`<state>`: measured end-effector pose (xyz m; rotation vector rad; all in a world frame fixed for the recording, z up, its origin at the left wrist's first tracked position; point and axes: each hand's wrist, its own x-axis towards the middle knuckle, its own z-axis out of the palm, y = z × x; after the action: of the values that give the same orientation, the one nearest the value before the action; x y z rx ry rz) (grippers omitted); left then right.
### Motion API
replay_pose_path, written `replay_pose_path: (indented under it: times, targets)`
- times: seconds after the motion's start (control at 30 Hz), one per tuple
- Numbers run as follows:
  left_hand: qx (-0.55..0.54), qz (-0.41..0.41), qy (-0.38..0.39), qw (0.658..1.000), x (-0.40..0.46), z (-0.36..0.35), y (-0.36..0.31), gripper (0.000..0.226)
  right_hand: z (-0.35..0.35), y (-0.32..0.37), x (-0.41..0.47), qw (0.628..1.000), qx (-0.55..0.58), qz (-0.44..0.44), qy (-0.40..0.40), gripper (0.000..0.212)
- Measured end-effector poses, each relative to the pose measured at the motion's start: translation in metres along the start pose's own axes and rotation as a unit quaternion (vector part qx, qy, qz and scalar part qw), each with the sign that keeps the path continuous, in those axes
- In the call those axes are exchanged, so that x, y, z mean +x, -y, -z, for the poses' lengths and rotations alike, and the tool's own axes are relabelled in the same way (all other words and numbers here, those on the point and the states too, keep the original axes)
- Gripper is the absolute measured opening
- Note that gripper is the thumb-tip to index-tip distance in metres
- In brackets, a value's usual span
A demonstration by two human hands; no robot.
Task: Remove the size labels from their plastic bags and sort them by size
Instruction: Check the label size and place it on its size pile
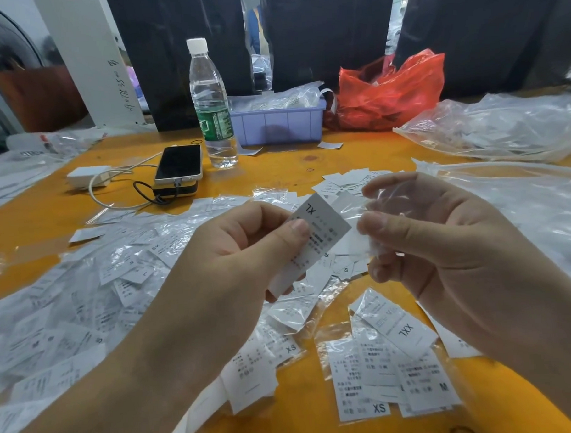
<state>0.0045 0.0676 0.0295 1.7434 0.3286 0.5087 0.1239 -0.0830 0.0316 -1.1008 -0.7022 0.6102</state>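
My left hand pinches a white XL size label between thumb and fingers, held up over the table. My right hand holds a small clear plastic bag just right of the label, fingers curled around it. Below, on the orange table, loose labels lie face up: an XXL label, an M label and an XS label. A heap of bagged labels spreads to the left.
A water bottle, a phone on a power bank with a charger and cables, a lilac bin, and a red plastic bag stand at the back. Large clear bags lie at the right.
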Motion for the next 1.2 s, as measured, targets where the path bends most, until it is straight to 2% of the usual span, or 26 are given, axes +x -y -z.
replay_pose_path:
  times: [0.3, 0.83, 1.2]
  targets:
    - [0.013, 0.002, 0.007, 1.0, -0.0013, -0.0021, 0.0027, 0.018, -0.0019, -0.0011, -0.0007, 1.0, 0.009, 0.004, 0.01, 0.032]
    - [-0.009, 0.019, 0.071, 0.997, -0.0025, -0.0048, 0.0016, 0.02, -0.0014, -0.0037, -0.0022, 1.0, 0.003, -0.003, 0.021, 0.032]
    - [0.018, 0.023, 0.116, 0.993, 0.0002, 0.0001, 0.0018, 0.019, -0.0021, -0.0019, -0.0038, 1.0, -0.022, -0.005, 0.021, 0.029]
